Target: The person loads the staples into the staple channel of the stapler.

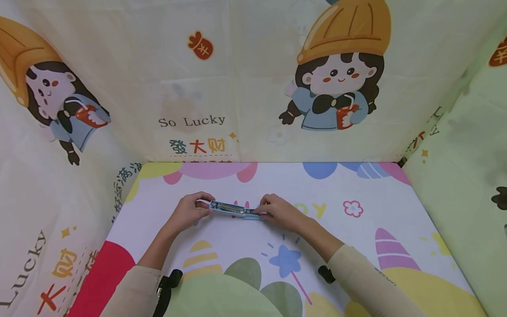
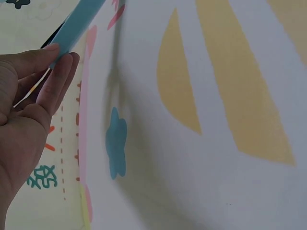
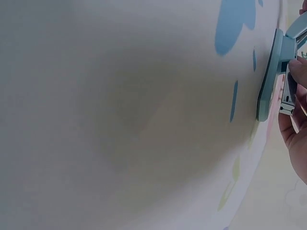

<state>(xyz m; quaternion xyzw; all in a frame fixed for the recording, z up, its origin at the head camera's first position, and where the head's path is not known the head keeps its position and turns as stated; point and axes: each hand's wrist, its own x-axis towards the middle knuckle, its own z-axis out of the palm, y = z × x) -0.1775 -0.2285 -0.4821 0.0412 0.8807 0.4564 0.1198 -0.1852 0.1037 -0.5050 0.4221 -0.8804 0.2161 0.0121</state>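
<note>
A light blue stapler [image 1: 227,208] is folded wide open and spans the space between the two hands over the tabletop. My left hand [image 1: 190,212] pinches the end of its top arm between thumb and fingers. In the left wrist view that blue arm [image 2: 76,31] slants up from the fingertips. My right hand [image 1: 280,213] grips the other part around the metal staple channel. The right wrist view shows the stapler's base [image 3: 269,79] beside the channel [image 3: 288,93], with the thumb on the channel. Part of the stapler is hidden behind the right fingers.
The tabletop [image 1: 336,237] has a white cover printed with coloured shapes. A cream curtain [image 1: 253,88] with cartoon figures stands behind it, with more cloth on both sides. Black wrist camera mounts [image 1: 171,280] show by the sleeves.
</note>
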